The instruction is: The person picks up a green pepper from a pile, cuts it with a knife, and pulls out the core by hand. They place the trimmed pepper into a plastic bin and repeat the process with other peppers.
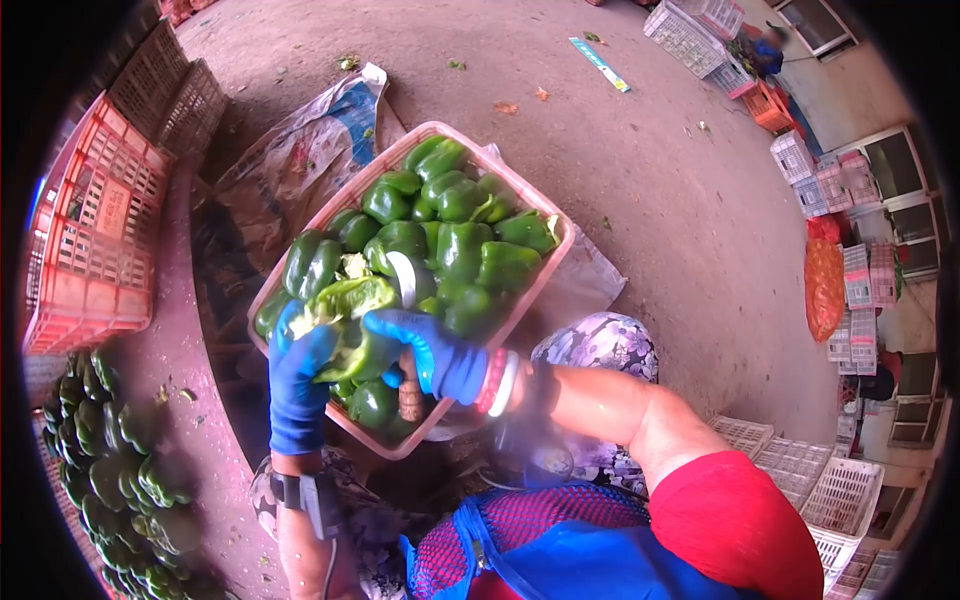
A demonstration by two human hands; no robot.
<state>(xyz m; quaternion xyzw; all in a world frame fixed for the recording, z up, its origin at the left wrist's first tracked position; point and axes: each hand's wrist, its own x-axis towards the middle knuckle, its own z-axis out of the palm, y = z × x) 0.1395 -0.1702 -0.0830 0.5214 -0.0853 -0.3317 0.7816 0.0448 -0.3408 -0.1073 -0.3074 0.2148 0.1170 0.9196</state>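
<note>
Both hands wear blue gloves over a pink crate (510, 325) filled with green bell peppers. My left hand (300, 355) is closed on a cut green bell pepper (352, 298), whose pale inside shows. My right hand (430, 350) wraps round a small curved knife; its brown wooden handle (410, 398) sticks out below the fist and its pale hooked blade (404, 276) rises above. The right thumb side touches the cut pepper. Whole peppers (463, 250) lie beyond both hands in the crate.
At left, a heap of green peppers (115, 480) lies below a standing pink crate (95, 230). A crumpled sack (290, 150) lies beyond the pepper crate. White crates (840, 497) stand at lower right; an orange net sack (825, 290) and a person (768, 52) are farther off.
</note>
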